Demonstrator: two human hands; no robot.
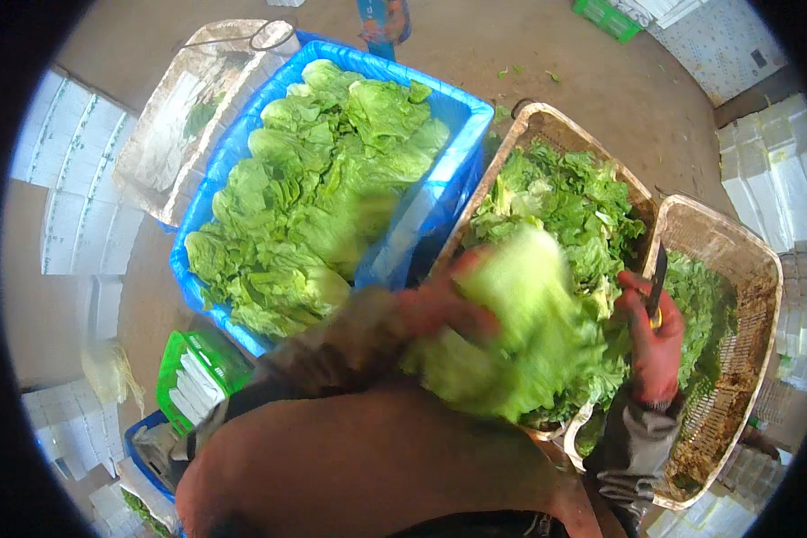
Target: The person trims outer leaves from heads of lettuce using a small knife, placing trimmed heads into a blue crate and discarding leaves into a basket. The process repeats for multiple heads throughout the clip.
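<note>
My left hand [450, 306], in a reddish glove and blurred, holds a head of leafy lettuce [528, 289] above a worn plastic basket [582, 131] of loose lettuce leaves. To its right my right hand [652, 336], gloved too, grips a knife [658, 276] with a dark blade pointing up and a bit of yellow near the fingers. On the left stands a crate lined with blue plastic film [457, 101]; heads of lettuce [296, 175] lie packed in it.
At the right is another dirty basket [746, 323] with leaves. A whitish basket [151, 134] stands beyond the blue-lined crate, a green crate [202, 370] at lower left. White foam boxes [84, 181] are stacked at the left. Part of another person [380, 27] shows at the top.
</note>
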